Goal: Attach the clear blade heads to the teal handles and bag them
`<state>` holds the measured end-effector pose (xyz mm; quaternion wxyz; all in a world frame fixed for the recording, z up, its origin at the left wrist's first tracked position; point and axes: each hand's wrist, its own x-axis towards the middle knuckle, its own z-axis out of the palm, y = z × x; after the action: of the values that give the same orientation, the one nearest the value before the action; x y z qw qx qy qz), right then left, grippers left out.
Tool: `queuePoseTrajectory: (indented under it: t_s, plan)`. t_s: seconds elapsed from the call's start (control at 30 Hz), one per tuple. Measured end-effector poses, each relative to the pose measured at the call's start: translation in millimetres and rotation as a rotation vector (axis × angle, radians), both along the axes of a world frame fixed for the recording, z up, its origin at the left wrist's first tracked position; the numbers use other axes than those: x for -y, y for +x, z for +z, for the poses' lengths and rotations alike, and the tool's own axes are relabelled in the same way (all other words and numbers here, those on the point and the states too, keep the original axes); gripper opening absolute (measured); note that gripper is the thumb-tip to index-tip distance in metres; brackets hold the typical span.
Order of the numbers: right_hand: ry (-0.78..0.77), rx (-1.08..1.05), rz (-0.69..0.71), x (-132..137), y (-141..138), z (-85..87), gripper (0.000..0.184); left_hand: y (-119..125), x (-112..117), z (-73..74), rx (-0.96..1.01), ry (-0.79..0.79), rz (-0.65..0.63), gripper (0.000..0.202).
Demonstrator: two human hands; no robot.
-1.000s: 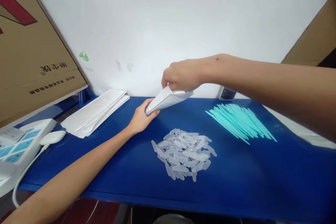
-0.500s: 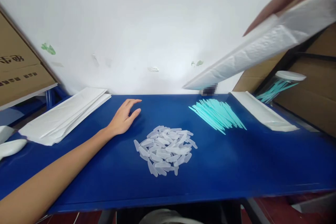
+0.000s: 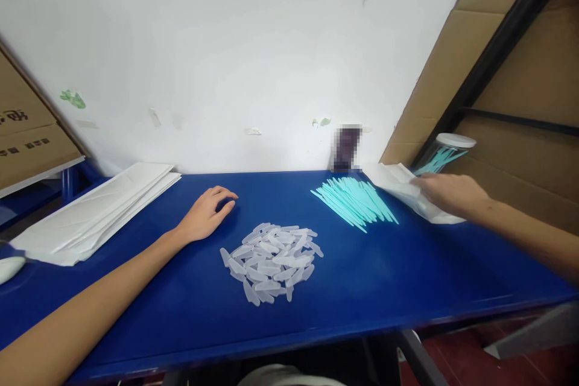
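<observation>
The right hand grasps a white packet lying at the far right of the blue surface, just right of the teal sticks. The left hand rests released, palm down, on the surface near the pile of clear caps.

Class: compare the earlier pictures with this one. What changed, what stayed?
The right hand took the white packet from the left hand, swung it up and rightward, then lowered it to the right end of the blue table. The left hand let go and lies open. The clear caps, teal sticks and left paper stack stayed put.
</observation>
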<state>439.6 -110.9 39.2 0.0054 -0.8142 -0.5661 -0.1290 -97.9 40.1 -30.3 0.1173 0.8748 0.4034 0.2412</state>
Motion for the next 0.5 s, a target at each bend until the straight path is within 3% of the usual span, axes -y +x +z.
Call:
queuePoseTrajectory:
  t_s: [0.07, 0.13, 0.2, 0.33, 0.5]
  plan:
    - [-0.241, -0.041, 0.077, 2, 10, -4.5, 0.025, 0, 0, 0.3, 0.0, 0.004, -0.008, 0.044]
    - [-0.313, -0.07, 0.091, 0, 13, 2.7, 0.022, 0, 0, 0.9, 0.0, 0.012, -0.012, 0.044]
    - [-0.208, -0.036, 0.101, -6, 3, 15.7, 0.017, 1, 1, 1.5, -0.004, 0.008, -0.013, 0.044]
    - [0.028, -0.045, 0.221, -26, -48, 36.2, 0.031, 2, 2, 1.2, -0.008, -0.008, -0.024, 0.044]
    - [0.206, -0.126, 0.29, -68, -111, 25.3, 0.032, 1, 2, 0.2, 0.016, -0.005, -0.039, 0.041]
